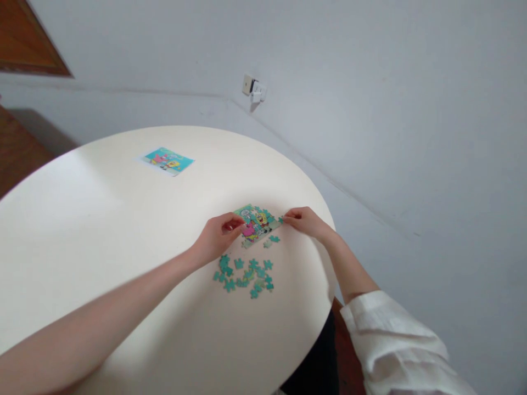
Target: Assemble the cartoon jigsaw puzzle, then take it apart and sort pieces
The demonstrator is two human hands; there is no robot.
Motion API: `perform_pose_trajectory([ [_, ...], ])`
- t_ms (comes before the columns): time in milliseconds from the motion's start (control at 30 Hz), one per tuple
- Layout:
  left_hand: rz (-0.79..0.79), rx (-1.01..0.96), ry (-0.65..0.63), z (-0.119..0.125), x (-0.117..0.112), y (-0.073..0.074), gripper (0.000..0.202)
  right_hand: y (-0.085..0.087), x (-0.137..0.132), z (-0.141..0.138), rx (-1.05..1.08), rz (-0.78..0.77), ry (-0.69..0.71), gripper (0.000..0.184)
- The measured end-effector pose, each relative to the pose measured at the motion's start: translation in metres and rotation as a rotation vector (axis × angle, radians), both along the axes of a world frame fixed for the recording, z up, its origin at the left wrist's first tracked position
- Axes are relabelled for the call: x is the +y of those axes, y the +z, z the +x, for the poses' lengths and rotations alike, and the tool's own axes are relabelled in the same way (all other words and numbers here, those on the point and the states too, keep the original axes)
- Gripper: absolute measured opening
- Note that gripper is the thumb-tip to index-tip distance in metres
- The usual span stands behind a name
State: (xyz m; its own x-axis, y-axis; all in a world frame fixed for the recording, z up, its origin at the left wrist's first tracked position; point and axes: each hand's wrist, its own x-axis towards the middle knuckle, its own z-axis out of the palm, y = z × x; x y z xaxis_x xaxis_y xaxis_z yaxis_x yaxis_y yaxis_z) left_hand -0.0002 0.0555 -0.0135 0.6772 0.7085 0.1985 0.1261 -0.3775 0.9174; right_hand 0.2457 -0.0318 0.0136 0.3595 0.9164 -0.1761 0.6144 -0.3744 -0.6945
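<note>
A partly joined jigsaw puzzle (258,222) with yellow and pink cartoon figures lies on the white table. At its left edge is my left hand (220,233), its thumb and fingers curled close over the puzzle's side; whether a piece is between them I cannot make out. On the other side, my right hand (302,220) pinches a small teal puzzle piece (280,219) just beside the puzzle's right corner. Two loose pieces (272,240) lie just below the puzzle. Closer to me is a scattered pile of teal and greenish pieces (253,274).
A printed picture sheet (167,161) with similar cartoon figures lies farther back on the round white table (164,219). Behind the table stands a pale wall, with a socket and white plug (256,93) on it. The table's curved edge runs close by my right forearm.
</note>
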Motion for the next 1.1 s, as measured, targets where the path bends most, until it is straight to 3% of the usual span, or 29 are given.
perform_pose_trajectory([
  [167,-0.01,0.005,-0.013,0.0,0.001,0.0,0.026,0.002,0.001,-0.004,0.031,-0.046,0.066,0.034],
  [533,-0.034,0.008,-0.017,0.001,0.001,-0.003,0.028,0.006,0.012,-0.001,0.098,-0.053,-0.05,0.034],
  [767,-0.063,0.008,-0.023,0.001,0.001,-0.001,0.029,0.011,0.026,-0.008,0.073,-0.091,-0.055,0.021],
  [1100,-0.073,0.002,-0.018,0.001,0.0,0.002,0.025,0.007,0.03,-0.002,0.109,-0.087,-0.078,0.021],
])
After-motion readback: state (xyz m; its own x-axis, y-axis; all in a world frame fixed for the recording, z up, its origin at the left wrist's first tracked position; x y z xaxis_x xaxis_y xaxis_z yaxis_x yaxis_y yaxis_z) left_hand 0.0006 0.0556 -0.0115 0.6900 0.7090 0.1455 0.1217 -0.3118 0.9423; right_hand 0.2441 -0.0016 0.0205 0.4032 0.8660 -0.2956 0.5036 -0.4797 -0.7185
